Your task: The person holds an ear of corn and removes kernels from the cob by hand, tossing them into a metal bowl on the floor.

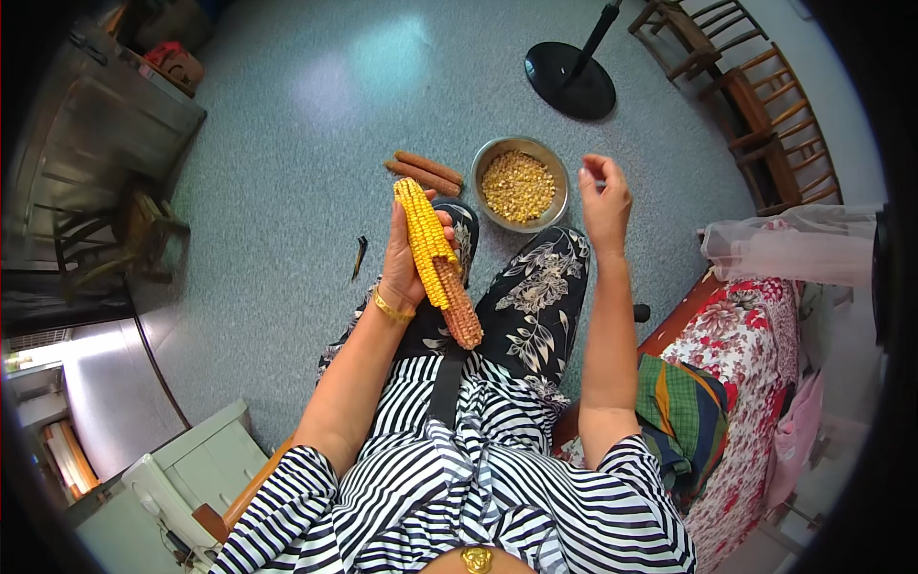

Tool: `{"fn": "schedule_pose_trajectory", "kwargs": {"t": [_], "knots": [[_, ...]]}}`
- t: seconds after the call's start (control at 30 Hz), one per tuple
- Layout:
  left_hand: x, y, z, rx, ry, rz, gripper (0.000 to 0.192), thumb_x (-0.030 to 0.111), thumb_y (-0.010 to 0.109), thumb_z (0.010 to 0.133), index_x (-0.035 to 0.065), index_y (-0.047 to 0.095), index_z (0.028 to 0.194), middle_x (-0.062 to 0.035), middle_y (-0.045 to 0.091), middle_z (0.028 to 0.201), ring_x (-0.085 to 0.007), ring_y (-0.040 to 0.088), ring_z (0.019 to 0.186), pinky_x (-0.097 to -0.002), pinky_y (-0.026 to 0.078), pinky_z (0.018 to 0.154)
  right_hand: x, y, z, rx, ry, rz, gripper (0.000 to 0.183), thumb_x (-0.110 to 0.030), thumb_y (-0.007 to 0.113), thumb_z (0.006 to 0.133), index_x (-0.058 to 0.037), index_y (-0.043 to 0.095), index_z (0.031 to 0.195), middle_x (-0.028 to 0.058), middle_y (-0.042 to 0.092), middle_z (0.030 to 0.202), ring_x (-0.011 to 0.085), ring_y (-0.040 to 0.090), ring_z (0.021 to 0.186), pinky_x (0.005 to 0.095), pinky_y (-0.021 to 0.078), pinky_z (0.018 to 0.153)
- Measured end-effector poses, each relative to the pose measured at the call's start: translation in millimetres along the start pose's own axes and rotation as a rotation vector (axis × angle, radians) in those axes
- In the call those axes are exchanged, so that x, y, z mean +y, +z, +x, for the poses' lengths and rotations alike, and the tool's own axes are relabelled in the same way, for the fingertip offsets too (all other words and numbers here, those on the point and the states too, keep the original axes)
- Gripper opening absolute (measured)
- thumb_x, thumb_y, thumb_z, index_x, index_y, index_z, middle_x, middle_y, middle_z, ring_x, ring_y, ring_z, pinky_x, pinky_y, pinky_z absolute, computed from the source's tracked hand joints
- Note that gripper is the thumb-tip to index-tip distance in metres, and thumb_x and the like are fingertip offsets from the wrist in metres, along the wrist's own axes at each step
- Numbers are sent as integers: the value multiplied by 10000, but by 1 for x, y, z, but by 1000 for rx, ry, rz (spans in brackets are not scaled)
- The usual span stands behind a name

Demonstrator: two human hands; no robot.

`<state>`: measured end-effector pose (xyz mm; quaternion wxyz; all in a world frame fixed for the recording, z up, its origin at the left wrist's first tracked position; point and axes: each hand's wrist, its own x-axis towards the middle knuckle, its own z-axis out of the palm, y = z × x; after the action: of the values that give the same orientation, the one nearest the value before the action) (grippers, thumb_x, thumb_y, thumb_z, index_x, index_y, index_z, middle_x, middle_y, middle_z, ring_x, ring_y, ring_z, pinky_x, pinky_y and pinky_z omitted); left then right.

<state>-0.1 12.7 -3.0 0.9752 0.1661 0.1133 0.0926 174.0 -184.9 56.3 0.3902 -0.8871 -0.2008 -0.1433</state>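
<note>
An ear of yellow corn (423, 229) slants across my left hand (406, 262), which grips it above my lap. Its lower end is a bare reddish cob (460, 316), stripped of kernels, while rows of kernels cover the upper part. To the right of a metal bowl (479, 204), my right hand (607, 204) is raised with loosely bent fingers and a gap at the thumb; nothing shows in it. Loose corn kernels (518, 186) lie in the bowl, which stands on the floor beyond my knees. Two bare cobs (429, 171) rest on the floor left of the bowl.
A small black and yellow tool (359, 257) lies on the floor to the left. Farther off are a black round stand base (570, 80) and wooden chairs (746, 107). A bed with a floral cover (746, 344) is at my right, a wooden chair (129, 229) at the left.
</note>
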Motion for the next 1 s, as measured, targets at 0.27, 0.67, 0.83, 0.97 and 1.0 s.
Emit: {"fn": "schedule_pose_trajectory", "kwargs": {"t": [0.27, 0.67, 0.83, 0.97, 1.0], "knots": [[-1, -1, 2, 16, -4, -22, 578, 557, 453, 894, 95, 409, 1238, -85, 579, 885, -165, 608, 738, -313, 544, 686, -49, 14, -99, -534, 427, 745, 238, -167, 546, 921, 8, 552, 1081, 44, 614, 932, 98, 568, 840, 248, 468, 771], [-4, 0, 1, 24, 23, 7, 606, 575, 455, 883, 83, 415, 1233, -90, 592, 898, -171, 610, 753, -330, 546, 697, -98, 10, -162, -777, 360, 592, 528, -307, 590, 885, 11, 378, 1251, 183, 618, 955, 246, 634, 876, 326, 485, 748], [0, 0, 0, 4, -6, -102, 634, 598, 414, 886, 86, 407, 1259, -113, 602, 950, -206, 619, 822, -372, 542, 752, -109, 7, -158, -817, 562, 914, 452, -235, 538, 926, -23, 359, 1283, 21, 536, 844, 56, 509, 652, 191, 403, 553], [1, 11, -4, 16, -31, -65, 608, 615, 398, 883, 88, 487, 1171, -121, 615, 951, -240, 610, 932, -411, 524, 828, -112, 9, -154, -833, 737, 1263, 401, -252, 514, 945, -36, 368, 1250, 3, 513, 841, 42, 477, 646, 178, 392, 547], [2, 15, -5, 18, -32, -65, 608, 615, 398, 883, 88, 487, 1171, -121, 615, 951, -240, 610, 932, -411, 524, 828, -114, 11, -154, -833, 739, 1265, 401, -252, 514, 945, -36, 368, 1250, 3, 513, 841, 42, 477, 646, 178, 392, 547]]}}
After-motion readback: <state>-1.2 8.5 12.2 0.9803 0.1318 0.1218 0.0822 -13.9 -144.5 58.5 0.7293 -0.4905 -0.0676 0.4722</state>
